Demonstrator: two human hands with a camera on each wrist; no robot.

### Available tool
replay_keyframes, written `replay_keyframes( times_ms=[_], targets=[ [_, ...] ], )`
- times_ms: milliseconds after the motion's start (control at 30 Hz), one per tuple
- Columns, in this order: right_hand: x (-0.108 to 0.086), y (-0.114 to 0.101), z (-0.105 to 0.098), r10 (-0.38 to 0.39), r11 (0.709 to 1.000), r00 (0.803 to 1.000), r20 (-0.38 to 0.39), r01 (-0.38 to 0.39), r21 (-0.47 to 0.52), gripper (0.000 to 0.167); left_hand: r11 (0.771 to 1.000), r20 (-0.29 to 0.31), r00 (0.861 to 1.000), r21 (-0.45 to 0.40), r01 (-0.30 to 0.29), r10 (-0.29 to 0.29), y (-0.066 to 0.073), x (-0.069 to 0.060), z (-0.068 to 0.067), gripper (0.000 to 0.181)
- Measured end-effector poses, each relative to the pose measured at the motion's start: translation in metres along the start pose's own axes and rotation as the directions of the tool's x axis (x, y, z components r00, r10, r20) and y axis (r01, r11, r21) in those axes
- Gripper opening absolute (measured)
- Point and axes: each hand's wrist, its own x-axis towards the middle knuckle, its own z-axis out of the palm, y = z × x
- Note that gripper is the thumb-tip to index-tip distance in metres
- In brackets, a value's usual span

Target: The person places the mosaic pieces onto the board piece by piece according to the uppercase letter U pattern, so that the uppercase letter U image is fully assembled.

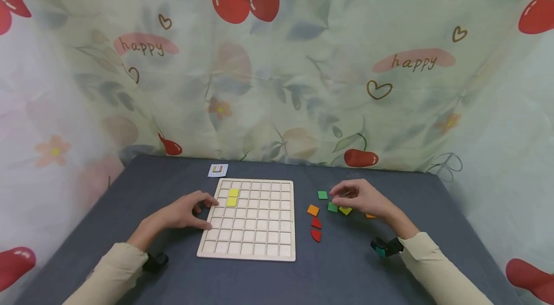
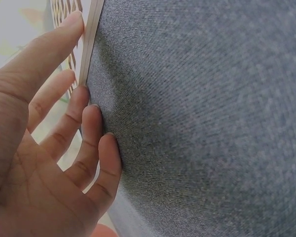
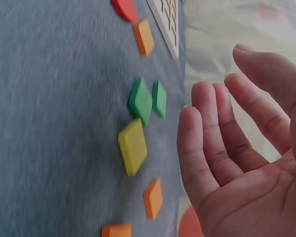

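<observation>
One big cloth [image 1: 294, 122] hangs past the left grip [image 1: 186, 211] and the right grip [image 1: 363, 199]. The word "happy" [image 1: 141, 46] can be read on it twice, once ahead of each grip. A dark counter [image 1: 346, 276] lies under both grips. The pale board [image 1: 250, 224] sits between them, touching the left grip and well apart from the right grip.

The left grip is spread, with thumb and fingertips on the board's left edge. The right grip is loosely bent, thumb away from fingers, with nothing seen in it.

A small card [image 1: 218, 170] lies ahead of the left grip; its print is too tiny to read. Two yellow squares [image 1: 233, 193] sit on the board, just right of the left grip.

The right grip is nearer the loose bits. A green square [image 1: 322, 195] lies just left of its fingertips. Another green square [image 1: 332, 207] and a loose yellow square [image 1: 345, 210] lie just under it, toward the person. These squares have no long side. An orange square [image 1: 313, 210] and two red pieces [image 1: 316, 235] lie farther left of it.
</observation>
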Motion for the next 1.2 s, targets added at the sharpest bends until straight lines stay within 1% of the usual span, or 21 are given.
replay_keyframes(
  times_ms=[200,500,600,733,967,1200],
  targets=[
    [-0.012,0.011,-0.013,0.033,0.999,0.999,-0.013,-0.034,-0.007,0.030,1.000,0.002,1.000,-0.007,0.007,-0.007,-0.001,0.000,0.000,0.056],
    [-0.017,0.034,-0.022,0.091,0.996,0.996,-0.005,-0.091,-0.008,0.030,0.999,0.006,0.999,-0.017,0.032,-0.031,-0.001,0.000,0.000,0.056],
    [-0.017,0.040,-0.022,0.076,0.997,0.997,-0.001,-0.076,-0.010,0.030,0.999,0.005,1.000,-0.017,0.030,-0.030,-0.002,0.000,0.000,0.057],
    [-0.016,0.042,-0.021,0.035,0.999,0.999,0.001,-0.034,-0.038,0.031,1.000,0.002,1.000,-0.015,0.024,-0.024,-0.002,0.000,0.001,0.056],
    [-0.014,0.045,-0.019,0.032,0.994,0.999,-0.013,-0.033,-0.101,0.031,1.000,0.001,1.000,-0.017,0.019,-0.019,-0.003,0.000,0.002,0.056],
    [-0.011,0.048,-0.015,-0.009,0.992,1.000,-0.009,0.008,-0.127,0.030,0.999,0.003,0.999,-0.021,0.035,-0.035,-0.001,0.000,0.001,0.056]
  ],
)
